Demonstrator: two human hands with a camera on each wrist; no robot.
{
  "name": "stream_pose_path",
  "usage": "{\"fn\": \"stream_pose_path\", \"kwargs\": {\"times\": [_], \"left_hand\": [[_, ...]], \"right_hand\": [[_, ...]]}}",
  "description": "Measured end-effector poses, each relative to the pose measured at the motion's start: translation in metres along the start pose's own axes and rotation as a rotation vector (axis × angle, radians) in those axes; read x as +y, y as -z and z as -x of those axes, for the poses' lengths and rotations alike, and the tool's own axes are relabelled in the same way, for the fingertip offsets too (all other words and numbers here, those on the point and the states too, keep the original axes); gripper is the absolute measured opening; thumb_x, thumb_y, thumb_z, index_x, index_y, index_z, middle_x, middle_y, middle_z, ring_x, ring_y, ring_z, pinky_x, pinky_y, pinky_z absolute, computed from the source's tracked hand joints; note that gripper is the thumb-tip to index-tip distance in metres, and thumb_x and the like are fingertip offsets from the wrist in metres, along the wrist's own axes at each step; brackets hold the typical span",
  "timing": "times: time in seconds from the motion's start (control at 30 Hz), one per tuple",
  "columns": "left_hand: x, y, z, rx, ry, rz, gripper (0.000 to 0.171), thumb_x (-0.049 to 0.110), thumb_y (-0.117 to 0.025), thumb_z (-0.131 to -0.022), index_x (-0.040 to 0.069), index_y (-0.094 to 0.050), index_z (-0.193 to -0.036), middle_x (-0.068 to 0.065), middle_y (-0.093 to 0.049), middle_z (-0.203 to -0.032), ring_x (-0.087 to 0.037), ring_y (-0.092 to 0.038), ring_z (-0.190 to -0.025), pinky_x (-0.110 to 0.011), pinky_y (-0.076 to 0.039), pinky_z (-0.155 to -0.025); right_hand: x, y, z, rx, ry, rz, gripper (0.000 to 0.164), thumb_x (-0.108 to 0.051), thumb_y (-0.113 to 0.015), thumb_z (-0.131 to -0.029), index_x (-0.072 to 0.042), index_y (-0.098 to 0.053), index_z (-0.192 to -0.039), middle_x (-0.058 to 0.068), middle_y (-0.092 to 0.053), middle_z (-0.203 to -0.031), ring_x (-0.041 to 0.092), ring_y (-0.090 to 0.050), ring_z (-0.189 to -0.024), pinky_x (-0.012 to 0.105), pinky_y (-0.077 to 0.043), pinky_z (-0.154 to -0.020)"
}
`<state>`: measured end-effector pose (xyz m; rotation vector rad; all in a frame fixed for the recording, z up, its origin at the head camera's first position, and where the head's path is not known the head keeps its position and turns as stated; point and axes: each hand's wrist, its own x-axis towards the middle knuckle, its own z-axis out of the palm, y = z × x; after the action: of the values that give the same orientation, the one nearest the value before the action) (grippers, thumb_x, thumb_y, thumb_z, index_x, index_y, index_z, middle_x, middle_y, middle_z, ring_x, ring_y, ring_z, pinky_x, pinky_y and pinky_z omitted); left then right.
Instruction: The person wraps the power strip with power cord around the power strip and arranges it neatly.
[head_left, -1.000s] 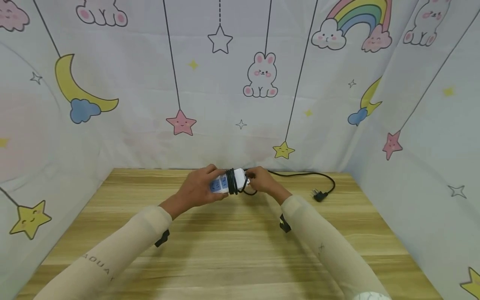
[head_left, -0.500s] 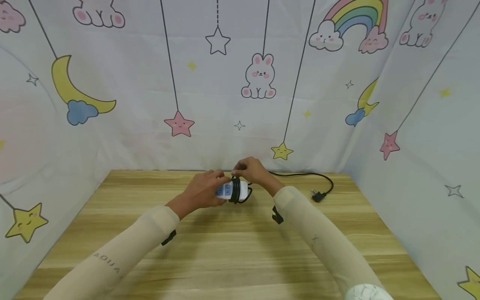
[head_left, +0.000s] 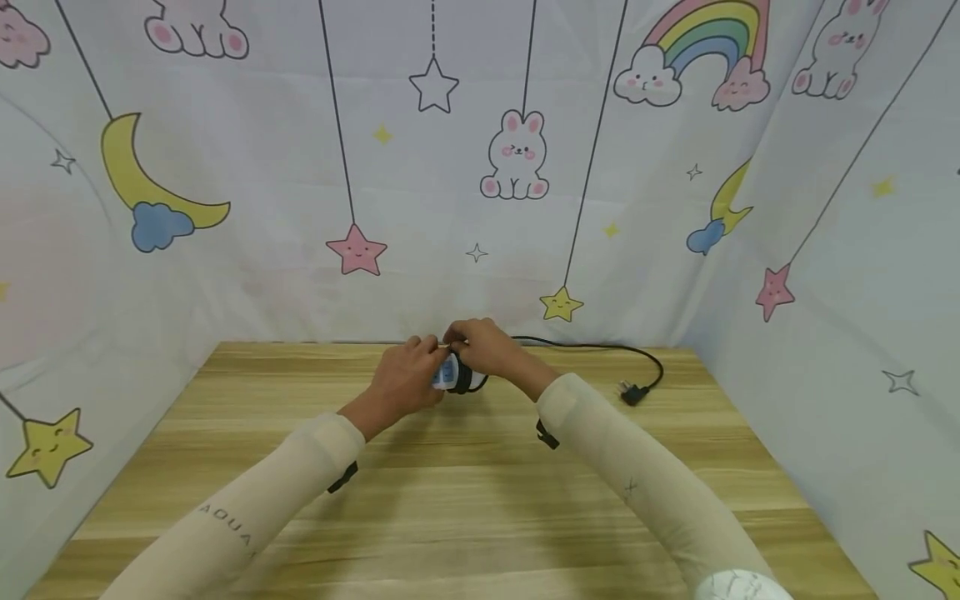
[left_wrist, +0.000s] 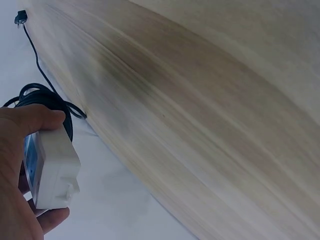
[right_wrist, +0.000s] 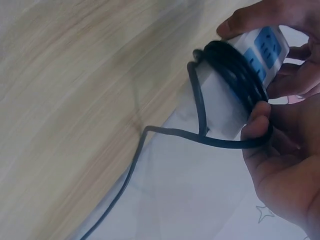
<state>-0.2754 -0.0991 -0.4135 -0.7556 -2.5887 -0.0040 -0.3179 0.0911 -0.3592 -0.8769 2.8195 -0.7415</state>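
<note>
A white power strip (head_left: 446, 375) with blue sockets is held above the far middle of the wooden table (head_left: 450, 492). My left hand (head_left: 408, 379) grips its left end; in the left wrist view the strip (left_wrist: 52, 172) sits between thumb and fingers. A black cord (right_wrist: 235, 75) is coiled several times round the strip. My right hand (head_left: 480, 350) holds the cord (right_wrist: 225, 142) over the strip, with the cord hooked under a bent finger. The loose cord (head_left: 600, 348) trails right along the back edge to the plug (head_left: 632, 393).
A cartoon-printed curtain (head_left: 480, 167) closes the table in at the back and on both sides. Bare wood lies in front of the hands towards the near edge.
My right hand has swung from the strip's right end up and over its top, leftward, carrying the cord. The loose cord and the plug have drawn slightly closer.
</note>
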Motion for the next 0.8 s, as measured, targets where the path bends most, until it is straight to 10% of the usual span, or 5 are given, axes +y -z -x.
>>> {"fn": "stream_pose_path", "kwargs": {"times": [0.37,0.8], "left_hand": [[-0.001,-0.011,-0.002,0.158,-0.003,-0.057,0.053,0.025,-0.1,-0.081,0.004,-0.077,-0.124,-0.013,-0.071,-0.105,-0.028,-0.069,-0.087,-0.043,-0.065,-0.068],[-0.001,-0.011,-0.005,0.297,0.159,0.107,0.053,0.025,-0.101,-0.081,0.0,-0.074,-0.118,-0.018,-0.079,-0.1,-0.037,-0.077,-0.086,-0.05,-0.066,-0.063]], "right_hand": [[-0.018,0.002,0.002,0.018,-0.039,-0.039,0.041,-0.003,-0.047,-0.113,-0.003,-0.069,-0.148,0.02,-0.08,-0.129,0.018,-0.062,-0.07,0.028,-0.046,-0.061],[-0.023,-0.029,0.022,0.201,0.061,-0.11,0.054,-0.002,-0.055,-0.114,-0.001,-0.043,-0.167,0.028,-0.056,-0.162,0.042,-0.066,-0.139,0.053,-0.06,-0.108]]}}
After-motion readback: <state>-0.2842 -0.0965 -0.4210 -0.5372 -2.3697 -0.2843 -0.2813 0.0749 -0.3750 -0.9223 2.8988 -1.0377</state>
